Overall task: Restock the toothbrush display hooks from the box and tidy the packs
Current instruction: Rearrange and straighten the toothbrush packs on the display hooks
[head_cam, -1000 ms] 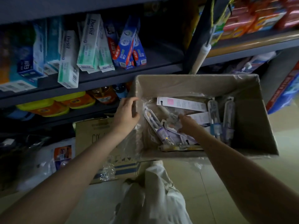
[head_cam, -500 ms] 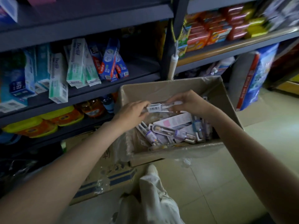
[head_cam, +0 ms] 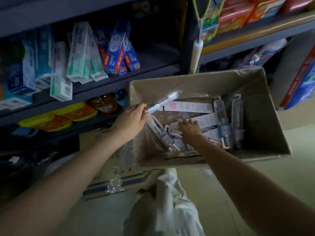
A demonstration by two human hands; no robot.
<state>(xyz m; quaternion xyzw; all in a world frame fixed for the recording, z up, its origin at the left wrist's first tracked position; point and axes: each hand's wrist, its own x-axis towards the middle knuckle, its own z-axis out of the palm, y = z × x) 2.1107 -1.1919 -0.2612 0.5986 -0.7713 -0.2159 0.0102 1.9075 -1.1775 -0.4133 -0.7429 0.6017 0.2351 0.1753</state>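
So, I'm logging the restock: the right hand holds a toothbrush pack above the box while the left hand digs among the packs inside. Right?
Hands are swapped. In the head view the left hand holds the toothbrush pack above the box, and the right hand digs among the packs inside.

Dark metal shelving (head_cam: 119,79) along the back. Upper left shelf: upright toothpaste cartons — pale green-and-white ones (head_cam: 80,51) leaning beside blue-and-red ones (head_cam: 117,50). Shelf below: flat yellow-and-orange tubs (head_cam: 56,119), and an amber jar (head_cam: 106,104) just right of them. Upper right shelf: red and orange boxes (head_cam: 238,16). On the floor — a flattened brown cardboard carton with blue stripes (head_cam: 109,181).
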